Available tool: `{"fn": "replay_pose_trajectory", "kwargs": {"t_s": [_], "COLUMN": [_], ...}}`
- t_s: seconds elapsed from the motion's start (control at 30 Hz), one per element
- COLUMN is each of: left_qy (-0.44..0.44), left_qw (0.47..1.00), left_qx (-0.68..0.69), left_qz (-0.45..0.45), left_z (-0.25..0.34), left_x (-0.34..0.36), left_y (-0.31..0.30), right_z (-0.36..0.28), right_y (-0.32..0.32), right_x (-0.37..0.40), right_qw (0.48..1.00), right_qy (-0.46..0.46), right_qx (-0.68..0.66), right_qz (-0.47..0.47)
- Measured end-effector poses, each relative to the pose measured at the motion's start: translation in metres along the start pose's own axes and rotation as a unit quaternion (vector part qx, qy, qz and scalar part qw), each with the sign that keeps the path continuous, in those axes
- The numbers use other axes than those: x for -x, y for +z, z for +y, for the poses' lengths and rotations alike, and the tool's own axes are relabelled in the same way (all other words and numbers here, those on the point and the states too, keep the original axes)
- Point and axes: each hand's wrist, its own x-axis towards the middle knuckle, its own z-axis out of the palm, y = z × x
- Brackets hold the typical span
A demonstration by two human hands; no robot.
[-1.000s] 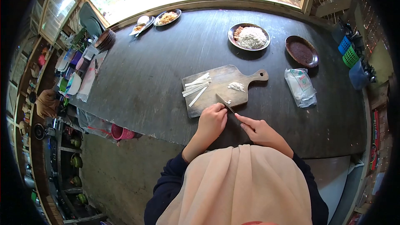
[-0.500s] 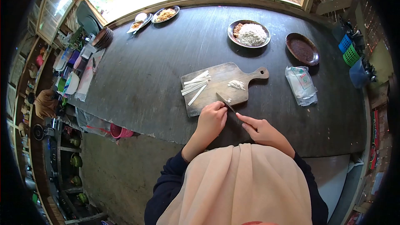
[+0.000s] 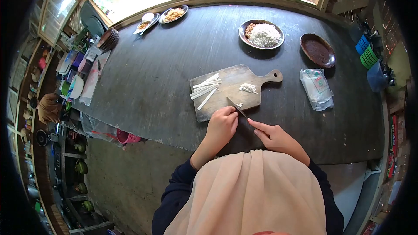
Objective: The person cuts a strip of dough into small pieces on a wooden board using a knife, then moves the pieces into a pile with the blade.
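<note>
A wooden cutting board point(image 3: 230, 78) with a handle lies in front of me. My right hand point(image 3: 275, 137) grips a knife point(image 3: 237, 108) by its handle, the blade slanting over the board's near edge. Close against the blade is my left hand point(image 3: 223, 125), its fingers curled down on the board; whatever lies beneath them is hidden. A few small white cut bits point(image 3: 240, 105) rest just right of the blade. White strips point(image 3: 206, 89) lie on the board's left part. Toward the handle sits a small heap of chopped white pieces point(image 3: 248, 88).
Beyond the board stands a plate point(image 3: 264, 45) of white shreds and reddish-brown bits. To the right are a brown oval dish point(image 3: 317, 51) and a plastic-wrapped packet point(image 3: 316, 89). Two food plates point(image 3: 173, 15) stand at the far left, near stacked brown dishes point(image 3: 108, 40).
The whole view has shifted very slightly. Both hands and the knife keep nearly the same place on the board, and the strips and heap look unchanged.
</note>
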Motion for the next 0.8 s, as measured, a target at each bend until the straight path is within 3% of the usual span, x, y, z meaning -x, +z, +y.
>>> {"fn": "replay_pose_trajectory", "kwargs": {"t_s": [0.8], "left_qy": [-0.007], "left_qw": [1.0], "left_qx": [0.008], "left_qz": [0.0], "left_z": [-0.001], "left_x": [0.001], "left_y": [0.001], "right_z": [0.009], "right_y": [0.004], "right_x": [0.001], "right_qw": [0.999], "right_qy": [-0.035], "right_qx": [-0.01], "right_qz": [0.021]}}
